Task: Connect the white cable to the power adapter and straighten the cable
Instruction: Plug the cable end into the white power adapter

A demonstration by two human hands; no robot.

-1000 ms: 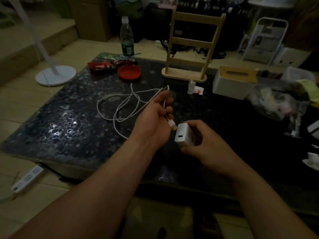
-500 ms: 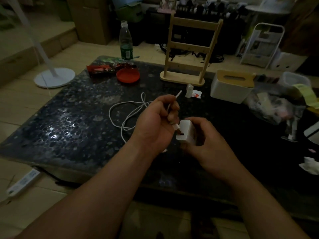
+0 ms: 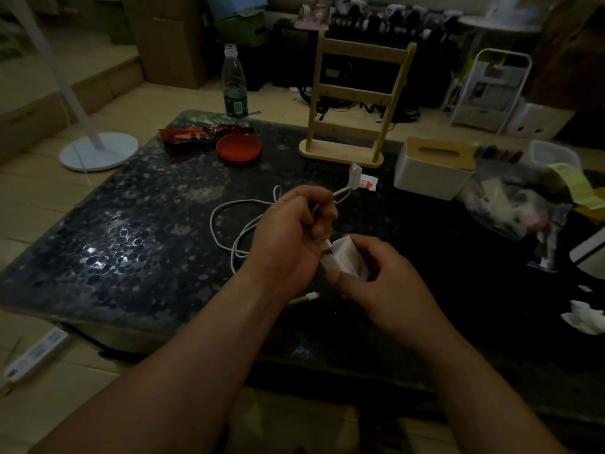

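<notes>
Plug-in stage, approx halfway thru the first bit, I'd say. The left hand [image 3: 288,234] is curled shut round the white cable [image 3: 226,204] near its plug end, fingers closed tight on the cord, and the connector [image 3: 326,246] sits right at the face of the power adapter [image 3: 347,257]. Can't tell if it's fully seated or only touching the port, the hand hides the join. The right hand [image 3: 383,283] grips the adapter, fingers wrapped over its far side and thumb underneath, block held just above the table [image 3: 114,231] in front of the person. Straightening isn't started afaict: rest of the cable lies in loose overlapping loops on the dark tabletop to the left of the hands, one strand arcs up past the left hand's knuckles, and what looks like the other end [image 3: 311,295] pokes out below the left wrist near the table's front edge. So left to do: confirm the plug is home, then pull the loops out flat. Stuff around: wooden rack [image 3: 353,103] and tissue box [image 3: 432,168] at the back, red dish [image 3: 239,146] and snack wrapper [image 3: 193,136] back left, bottle [image 3: 234,83] behind those, small white item w/ a tag [image 3: 358,176] just beyond the hands, a plastic bag of bits [image 3: 510,198] to the right. The small item is nearest to a pulled-out cable's path; the left side of the table looks freest. Light is v. dim.
</notes>
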